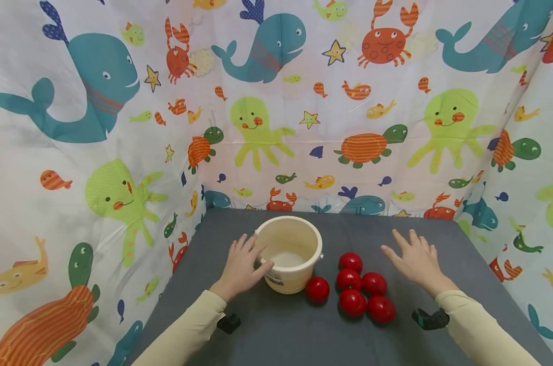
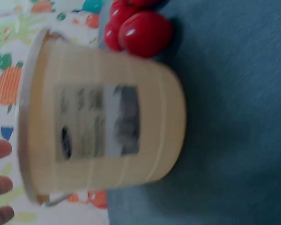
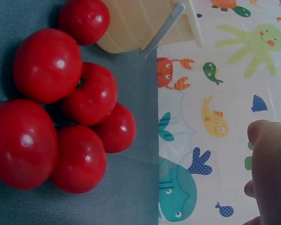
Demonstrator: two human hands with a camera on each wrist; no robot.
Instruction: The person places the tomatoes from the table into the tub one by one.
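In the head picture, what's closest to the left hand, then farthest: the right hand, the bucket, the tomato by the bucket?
1. Bucket, right by the left hand.
2. Tomato, just right of the bucket.
3. Right hand, across on the right.

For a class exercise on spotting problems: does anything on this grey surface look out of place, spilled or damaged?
Nothing stands out: the cream bucket stands upright, and the six red tomatoes rest beside it with no visible splits or spills.

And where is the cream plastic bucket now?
In the head view, the cream plastic bucket stands on the dark grey tabletop, beside the left hand, left of the round red tomatoes.
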